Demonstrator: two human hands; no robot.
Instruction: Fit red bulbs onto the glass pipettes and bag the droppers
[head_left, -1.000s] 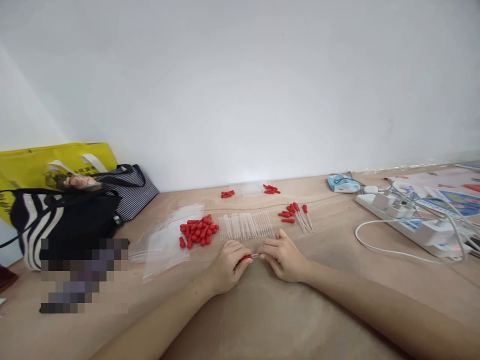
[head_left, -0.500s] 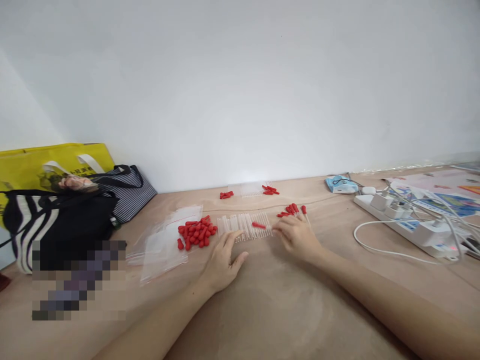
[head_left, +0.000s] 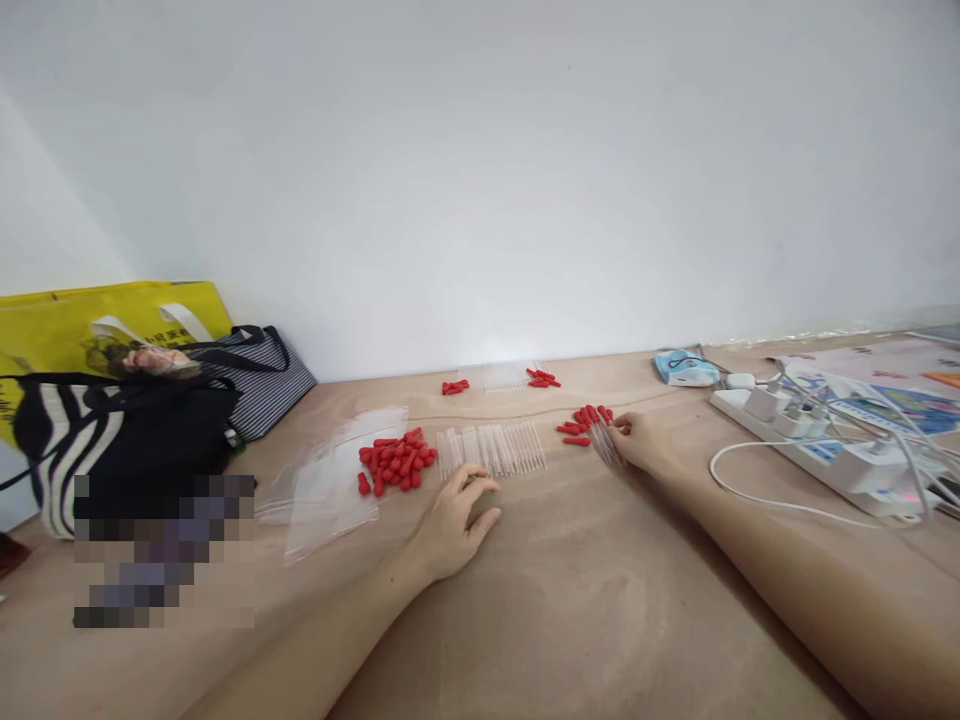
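My left hand [head_left: 457, 520] rests on the table with its fingers apart and slightly bent, holding nothing. Its fingertips are at the near edge of a row of thin clear glass tubes [head_left: 495, 450]. To its left, red rubber bulbs [head_left: 397, 460] lie in a heap. My right hand [head_left: 645, 445] is at the right side of a group of glass droppers [head_left: 601, 440] with red bulbs. Its thumb and fingers are closed on the outermost dropper, whose stem they partly hide. Beside these droppers lie a few loose red bulbs [head_left: 576, 441].
Flat clear plastic bags [head_left: 330, 510] lie left of the heap. By the wall are more red bulbs [head_left: 543, 379] and clear tubes [head_left: 504, 377]. A power strip [head_left: 817, 455] with cables and a blue mask [head_left: 684, 368] stand right; bags [head_left: 127, 450] fill the left.
My right hand has moved right, from beside the tubes to the droppers' right side. The red bulb lying over the tubes is gone from there. My left hand has hardly moved.
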